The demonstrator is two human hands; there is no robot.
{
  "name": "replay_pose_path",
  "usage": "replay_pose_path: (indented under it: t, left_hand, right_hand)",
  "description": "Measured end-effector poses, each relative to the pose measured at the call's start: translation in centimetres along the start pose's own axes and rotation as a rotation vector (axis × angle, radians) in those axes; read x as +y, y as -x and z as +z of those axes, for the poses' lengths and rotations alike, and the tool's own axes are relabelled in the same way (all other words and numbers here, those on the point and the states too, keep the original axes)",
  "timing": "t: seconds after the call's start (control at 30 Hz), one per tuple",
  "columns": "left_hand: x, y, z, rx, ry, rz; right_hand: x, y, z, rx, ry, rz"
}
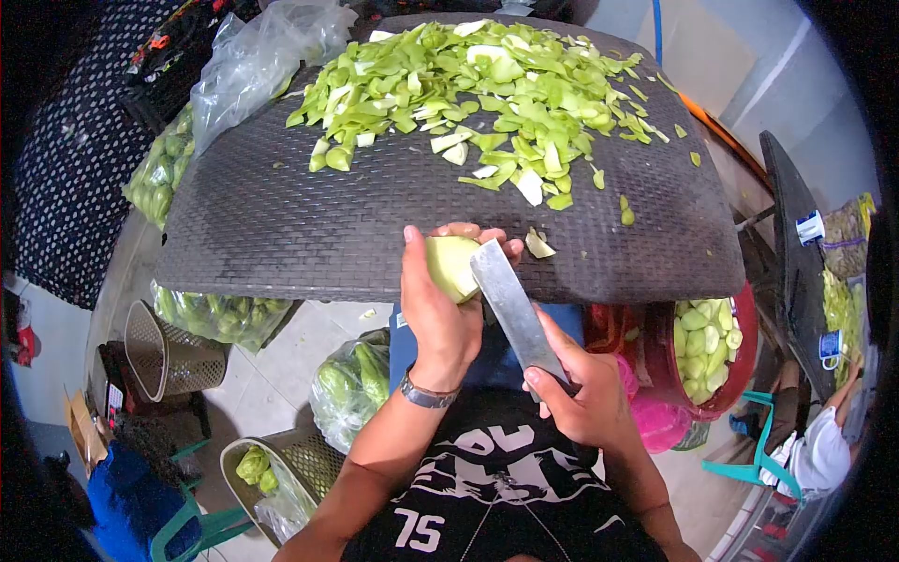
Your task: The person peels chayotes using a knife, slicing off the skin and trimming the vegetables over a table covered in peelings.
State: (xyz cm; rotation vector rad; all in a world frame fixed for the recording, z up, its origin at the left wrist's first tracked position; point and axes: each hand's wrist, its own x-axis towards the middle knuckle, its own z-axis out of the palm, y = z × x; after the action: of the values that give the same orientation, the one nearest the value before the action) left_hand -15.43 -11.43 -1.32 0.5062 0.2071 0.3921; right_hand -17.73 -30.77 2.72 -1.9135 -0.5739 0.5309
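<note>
My left hand (440,309) is wrapped round a pale green peeled vegetable (452,266) near the front edge of the dark woven table (281,225). In my right hand (585,384) is the handle of a wide-bladed knife (515,309), its blade pointing up and to the left. The blade's tip end meets the right side of the vegetable. Beyond my hands, a large heap of green peelings (506,84) covers the back of the table. A small cut piece (539,244) lies just right of the knife tip.
A red tub (744,356) of peeled vegetables stands under the table's right side. Bags of green vegetables (351,384) and baskets (154,361) are at the left and below. A clear plastic bag (267,70) lies at the back left. Another person (819,450) sits at far right.
</note>
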Motion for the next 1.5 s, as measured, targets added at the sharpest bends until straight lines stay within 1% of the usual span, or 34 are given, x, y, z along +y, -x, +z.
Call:
replay_pose_path:
  t: [0.07,0.17,0.3,0.4,0.5,0.6,0.8,0.97,1.07,1.3,1.4,1.5]
  left_hand:
    - [-0.2,-0.1,-0.1,0.063,-0.012,0.024]
    - [-0.4,-0.2,-0.2,0.099,-0.005,0.051]
    - [-0.5,-0.2,-0.1,0.122,0.041,0.060]
    - [-0.5,-0.1,0.0,0.077,-0.009,0.062]
    - [-0.5,0.0,0.3,0.089,-0.067,0.090]
    - [-0.5,0.1,0.6,0.102,-0.056,0.088]
    - [-0.7,0.0,0.4,0.081,-0.116,0.150]
    - [-0.6,0.0,0.6,0.085,-0.110,0.150]
    - [-0.5,0.1,0.7,0.090,-0.098,0.138]
    - [-0.6,0.1,0.7,0.087,-0.047,0.148]
    - [-0.4,-0.1,0.5,0.041,0.025,0.076]
    - [-0.2,0.1,0.8,0.007,-0.018,-0.048]
  right_hand:
    - [0.5,-0.1,0.3,0.018,0.015,-0.055]
    - [-0.3,-0.1,0.2,0.008,-0.007,0.031]
    - [-0.3,0.1,0.2,-0.003,-0.020,0.060]
    - [0.1,0.2,0.4,0.007,-0.065,0.073]
    - [0.7,0.4,0.6,0.015,-0.084,0.066]
    - [0.9,0.5,0.6,0.018,-0.085,0.057]
    - [0.5,0.5,0.6,0.021,-0.076,0.072]
    - [1.1,0.5,0.9,0.041,-0.076,0.015]
    - [0.5,0.3,0.8,0.025,-0.064,0.067]
    - [0.5,0.2,0.9,0.023,-0.047,0.044]
    - [1.1,0.2,0.8,-0.013,-0.106,0.080]
    - [1.6,-0.1,0.7,-0.044,-0.169,0.094]
